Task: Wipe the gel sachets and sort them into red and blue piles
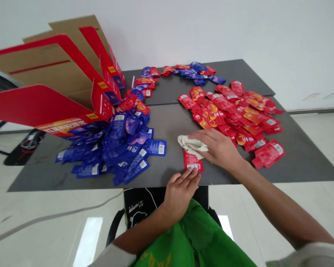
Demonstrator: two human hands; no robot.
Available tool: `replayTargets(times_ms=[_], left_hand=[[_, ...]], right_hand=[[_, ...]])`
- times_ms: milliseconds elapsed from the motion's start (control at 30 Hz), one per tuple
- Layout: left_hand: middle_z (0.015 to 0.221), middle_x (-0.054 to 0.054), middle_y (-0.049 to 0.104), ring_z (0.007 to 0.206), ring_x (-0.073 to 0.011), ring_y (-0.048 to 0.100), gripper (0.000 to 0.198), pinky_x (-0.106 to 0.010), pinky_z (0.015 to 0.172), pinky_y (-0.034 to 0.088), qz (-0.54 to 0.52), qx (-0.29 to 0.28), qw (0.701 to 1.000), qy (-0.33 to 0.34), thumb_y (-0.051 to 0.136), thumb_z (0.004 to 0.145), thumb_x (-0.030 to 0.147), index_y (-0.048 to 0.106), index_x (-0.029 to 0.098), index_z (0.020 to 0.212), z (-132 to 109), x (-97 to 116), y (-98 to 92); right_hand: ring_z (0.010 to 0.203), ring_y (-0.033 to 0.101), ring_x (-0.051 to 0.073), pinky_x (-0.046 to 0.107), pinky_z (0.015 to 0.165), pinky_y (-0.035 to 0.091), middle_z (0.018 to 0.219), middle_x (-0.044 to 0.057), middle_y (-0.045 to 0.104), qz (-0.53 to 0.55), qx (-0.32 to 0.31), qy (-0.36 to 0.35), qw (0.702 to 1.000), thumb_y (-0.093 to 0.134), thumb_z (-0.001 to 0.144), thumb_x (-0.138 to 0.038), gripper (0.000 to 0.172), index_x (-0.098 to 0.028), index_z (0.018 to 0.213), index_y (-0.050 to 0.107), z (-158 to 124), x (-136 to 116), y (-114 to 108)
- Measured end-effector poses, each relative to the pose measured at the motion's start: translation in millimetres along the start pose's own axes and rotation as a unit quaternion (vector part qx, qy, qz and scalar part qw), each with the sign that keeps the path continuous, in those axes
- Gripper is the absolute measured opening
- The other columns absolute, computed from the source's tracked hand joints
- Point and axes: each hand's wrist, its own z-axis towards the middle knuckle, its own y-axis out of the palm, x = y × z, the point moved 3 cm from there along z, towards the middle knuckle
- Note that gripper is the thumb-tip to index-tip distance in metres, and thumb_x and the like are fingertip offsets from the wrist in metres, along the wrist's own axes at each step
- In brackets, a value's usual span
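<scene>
A single red sachet (191, 162) lies at the near edge of the dark grey table (169, 122). My left hand (180, 191) rests at the table's edge with its fingertips pressing the sachet's near end, fingers held together. My right hand (218, 148) lies over a crumpled off-white cloth (189, 144) and presses it onto the sachet's far end. A heap of red sachets (239, 111) spreads to the right of my right hand. A heap of blue sachets (114, 148) lies to the left.
An open cardboard box with red flaps (55, 85) lies tipped on the table's left, blue sachets spilling from it. A mixed row of red and blue sachets (180, 72) curves along the far side. A green garment (195, 237) covers my lap. White floor surrounds the table.
</scene>
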Motion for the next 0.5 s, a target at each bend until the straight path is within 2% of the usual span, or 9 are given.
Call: replayTargets(times_ms=[100, 200, 300, 433, 500], left_hand=[[0.123, -0.005, 0.082, 0.115, -0.0209, 0.078, 0.018, -0.035, 0.094, 0.056, -0.02, 0.001, 1.0, -0.008, 0.066, 0.107, 0.025, 0.075, 0.019, 0.122, 1.7, -1.3, -1.3], [0.123, -0.005, 0.082, 0.116, -0.0207, 0.078, 0.019, -0.035, 0.094, 0.056, -0.026, -0.003, 1.0, -0.009, 0.067, 0.107, 0.024, 0.075, 0.019, 0.123, 2.8, -1.6, -2.1], [0.14, -0.007, 0.075, 0.129, -0.0198, 0.072, 0.028, -0.033, 0.097, 0.056, -0.025, -0.024, 0.999, -0.006, 0.068, 0.105, 0.024, 0.073, 0.019, 0.133, 3.7, -0.8, -2.1], [0.141, -0.006, 0.075, 0.129, -0.0187, 0.072, 0.031, -0.033, 0.097, 0.058, -0.022, -0.045, 0.999, -0.017, 0.071, 0.103, 0.024, 0.073, 0.019, 0.134, 4.1, -0.2, -1.1], [0.14, -0.007, 0.075, 0.129, -0.0185, 0.072, 0.03, -0.033, 0.096, 0.058, -0.023, -0.047, 0.998, -0.02, 0.071, 0.103, 0.023, 0.073, 0.019, 0.133, 4.0, -0.1, -0.4]], right_hand=[[0.114, 0.069, 0.025, 0.037, 0.096, 0.058, 0.134, 0.009, 0.073, 0.032, -0.077, -0.05, 0.995, 0.063, 0.106, -0.031, 0.035, -0.023, 0.14, 0.063, -31.4, -24.5, 3.6], [0.111, 0.069, 0.024, 0.036, 0.094, 0.059, 0.132, 0.008, 0.074, 0.043, -0.092, -0.044, 0.994, 0.066, 0.104, -0.028, 0.034, -0.022, 0.137, 0.065, -40.1, -24.6, 14.3], [0.118, 0.068, 0.026, 0.039, 0.099, 0.058, 0.136, 0.009, 0.072, 0.032, -0.089, -0.022, 0.995, 0.069, 0.102, -0.026, 0.036, -0.022, 0.137, 0.066, -19.2, -4.5, 27.2], [0.115, 0.07, 0.029, 0.043, 0.098, 0.058, 0.133, 0.012, 0.074, -0.017, -0.102, 0.02, 0.994, 0.072, 0.1, -0.029, 0.038, -0.018, 0.136, 0.069, 25.4, 28.2, 41.7], [0.114, 0.07, 0.032, 0.044, 0.097, 0.058, 0.13, 0.014, 0.075, -0.051, -0.087, 0.054, 0.993, 0.072, 0.099, -0.031, 0.038, -0.016, 0.135, 0.07, 39.9, 37.4, 40.4]])
